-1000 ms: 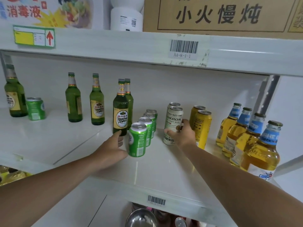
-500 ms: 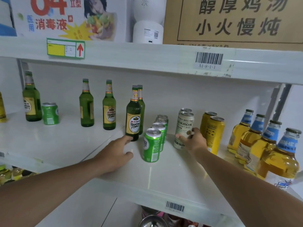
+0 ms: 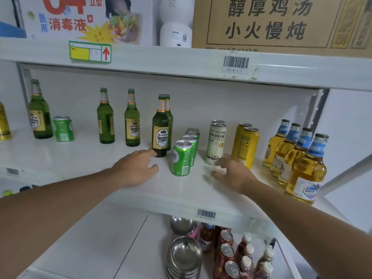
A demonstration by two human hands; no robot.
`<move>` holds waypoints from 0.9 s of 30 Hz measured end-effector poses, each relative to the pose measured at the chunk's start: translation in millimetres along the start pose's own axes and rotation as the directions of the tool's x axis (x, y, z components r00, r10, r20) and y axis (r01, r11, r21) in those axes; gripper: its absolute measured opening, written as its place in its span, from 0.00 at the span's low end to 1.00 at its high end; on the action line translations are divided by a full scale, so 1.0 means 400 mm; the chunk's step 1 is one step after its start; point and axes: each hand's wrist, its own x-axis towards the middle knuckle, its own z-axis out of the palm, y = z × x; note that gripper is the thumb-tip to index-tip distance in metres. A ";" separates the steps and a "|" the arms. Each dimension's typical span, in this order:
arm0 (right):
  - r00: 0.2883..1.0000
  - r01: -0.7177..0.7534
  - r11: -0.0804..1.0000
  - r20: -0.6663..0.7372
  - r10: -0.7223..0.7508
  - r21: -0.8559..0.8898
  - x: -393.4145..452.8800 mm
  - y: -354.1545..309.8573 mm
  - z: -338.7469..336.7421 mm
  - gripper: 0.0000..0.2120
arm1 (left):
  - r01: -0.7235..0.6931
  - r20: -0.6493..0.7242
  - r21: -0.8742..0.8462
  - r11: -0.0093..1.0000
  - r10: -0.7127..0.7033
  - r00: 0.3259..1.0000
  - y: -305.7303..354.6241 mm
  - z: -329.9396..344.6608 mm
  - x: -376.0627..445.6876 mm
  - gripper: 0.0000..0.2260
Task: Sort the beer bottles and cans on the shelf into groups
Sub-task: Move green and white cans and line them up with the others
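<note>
On the white shelf (image 3: 84, 160) stand green beer bottles: a front one (image 3: 160, 129) with a second behind it, two more (image 3: 132, 119) to its left, and another (image 3: 39, 113) far left beside a lone green can (image 3: 63, 128). A row of green cans (image 3: 181, 159) runs back from the middle. Two white cans (image 3: 215, 143), two yellow cans (image 3: 246, 146) and several clear bottles of yellow beer (image 3: 307, 168) stand to the right. My left hand (image 3: 136, 168) lies open, a fingertip at the front bottle's base. My right hand (image 3: 234, 174) is open, just in front of the white cans, holding nothing.
The upper shelf edge (image 3: 181, 61) carries a cardboard box (image 3: 281, 21) and a white appliance (image 3: 176, 23) overhead. A yellow can (image 3: 4, 123) shows at the far left edge. Below sit stacked steel bowls (image 3: 184, 256) and small bottles (image 3: 243, 256). A grey upright (image 3: 314, 109) bounds the right.
My right hand has let go of the front white can and drawn back towards me, fingers spread. My left hand stays by the front green bottle. The camera has tilted up.
</note>
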 end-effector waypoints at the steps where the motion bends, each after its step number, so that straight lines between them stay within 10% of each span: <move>1: 1.000 0.025 0.999 0.009 -0.025 -0.034 -0.015 -0.004 -0.013 0.20 | 0.009 -0.001 0.012 1.000 -0.009 1.000 0.007 -0.009 -0.016 0.24; 14: 0.961 0.270 0.950 -0.107 -0.255 0.155 -0.264 -0.155 -0.012 0.15 | 0.143 -0.124 -0.173 0.974 -0.165 0.978 0.039 -0.061 -0.413 0.19; 27: 0.912 0.407 0.880 -0.053 -0.407 0.243 -0.279 -0.512 0.127 0.19 | 0.317 -0.091 -0.176 0.932 -0.336 0.937 -0.332 -0.180 -0.662 0.24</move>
